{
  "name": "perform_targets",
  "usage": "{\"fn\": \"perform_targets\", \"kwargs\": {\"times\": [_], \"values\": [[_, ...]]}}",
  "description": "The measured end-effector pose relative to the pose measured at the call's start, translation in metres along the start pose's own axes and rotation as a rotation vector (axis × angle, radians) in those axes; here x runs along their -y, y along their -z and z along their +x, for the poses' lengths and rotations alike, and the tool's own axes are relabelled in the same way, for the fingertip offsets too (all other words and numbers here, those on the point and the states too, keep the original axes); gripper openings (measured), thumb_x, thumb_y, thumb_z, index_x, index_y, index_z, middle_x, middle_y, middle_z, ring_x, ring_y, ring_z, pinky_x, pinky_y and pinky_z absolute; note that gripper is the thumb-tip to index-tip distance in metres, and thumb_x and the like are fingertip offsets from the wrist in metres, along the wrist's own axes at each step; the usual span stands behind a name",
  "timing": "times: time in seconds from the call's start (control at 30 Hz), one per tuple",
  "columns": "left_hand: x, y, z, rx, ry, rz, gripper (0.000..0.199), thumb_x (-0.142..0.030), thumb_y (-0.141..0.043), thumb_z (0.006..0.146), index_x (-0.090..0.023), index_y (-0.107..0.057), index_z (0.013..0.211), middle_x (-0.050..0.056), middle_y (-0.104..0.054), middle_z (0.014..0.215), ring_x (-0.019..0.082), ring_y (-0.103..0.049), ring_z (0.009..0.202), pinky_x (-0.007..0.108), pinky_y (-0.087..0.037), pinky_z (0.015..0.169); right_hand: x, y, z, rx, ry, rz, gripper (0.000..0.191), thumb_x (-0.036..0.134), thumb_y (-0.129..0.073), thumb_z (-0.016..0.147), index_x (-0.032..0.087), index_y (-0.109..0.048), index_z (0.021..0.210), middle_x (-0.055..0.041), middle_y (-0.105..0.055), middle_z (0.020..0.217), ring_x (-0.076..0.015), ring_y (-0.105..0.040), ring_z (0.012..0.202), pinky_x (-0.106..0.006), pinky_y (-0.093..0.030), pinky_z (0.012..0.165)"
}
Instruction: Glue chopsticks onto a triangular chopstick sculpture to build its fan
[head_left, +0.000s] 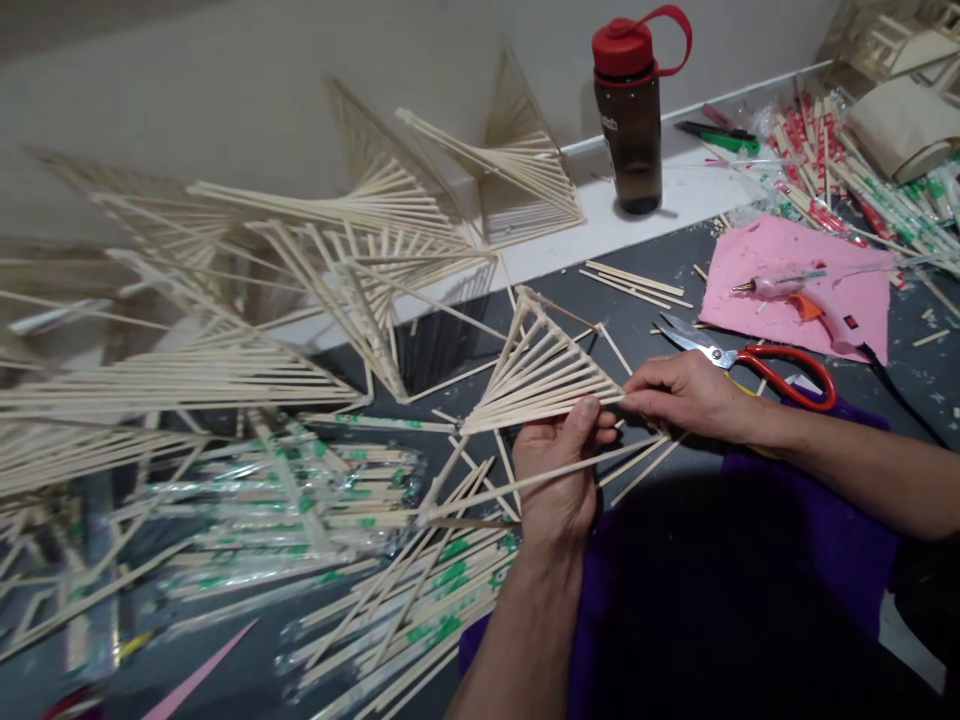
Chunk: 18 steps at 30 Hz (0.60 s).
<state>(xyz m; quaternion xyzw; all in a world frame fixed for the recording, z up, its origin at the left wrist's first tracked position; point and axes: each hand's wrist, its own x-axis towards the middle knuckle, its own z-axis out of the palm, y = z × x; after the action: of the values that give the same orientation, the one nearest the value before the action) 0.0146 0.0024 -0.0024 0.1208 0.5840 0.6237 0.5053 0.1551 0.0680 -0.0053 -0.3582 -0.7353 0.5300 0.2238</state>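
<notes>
Both hands on one stick frame, packs of sticks around it

Through my head camera, I have the frame [559, 380] raised near the front edge of the table [652, 262], its sticks fanning out leftward from a narrow right tip. My left hand [544, 445] holds it from below, thumb over the lowest stick; my right hand [690, 395] has a tight fingertip pinch on that tip. A long stick crosses my left palm too, and I cannot tell whether it belongs to this frame

Of the containers, I see the bottle [628, 130] upright on the white ledge [697, 190] along the table's back edge, its red lid on; the dark wall keeps me from telling how full it is. Clear green-printed wrappers [352, 490] with sticks inside lie at the table's left, and more reach its front edge. Red-printed wrappers [810, 150], also with sticks, are heaped towards the back right corner

In front of that heap, the glue gun [832, 318] lies on a pink cloth [787, 250], with the shears [718, 357] just beside my right hand. Other frames [420, 200] crowd the back edge at left
</notes>
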Motion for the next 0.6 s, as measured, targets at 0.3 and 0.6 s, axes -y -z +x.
{"fn": "perform_targets", "kwargs": {"times": [0.3,0.6], "values": [[0.0008,0.0004,0.0006,0.028,-0.007,-0.021,0.044,-0.031,-0.092,0.04,-0.012,-0.067,0.071,-0.002,-0.065,0.057,0.006,-0.058,0.046,0.012,-0.047,0.043,0.0009,0.0007,-0.0001,0.0,0.031,-0.013,0.018,0.02,-0.057,0.088,0.013,-0.069,0.076,0.0022,-0.059,0.061,-0.0058,-0.052,0.054,-0.019,-0.037,0.055],[0.0015,0.0006,0.0014,0.032,-0.033,-0.013,0.042,-0.03,-0.092,0.042,-0.012,-0.067,0.073,-0.002,-0.066,0.06,0.006,-0.059,0.047,0.012,-0.048,0.043,-0.0035,-0.0017,-0.0022,-0.054,0.051,-0.048,0.01,0.017,-0.063,0.079,0.012,-0.071,0.081,0.0,-0.062,0.069,-0.0071,-0.052,0.061,-0.02,-0.038,0.058]]}}
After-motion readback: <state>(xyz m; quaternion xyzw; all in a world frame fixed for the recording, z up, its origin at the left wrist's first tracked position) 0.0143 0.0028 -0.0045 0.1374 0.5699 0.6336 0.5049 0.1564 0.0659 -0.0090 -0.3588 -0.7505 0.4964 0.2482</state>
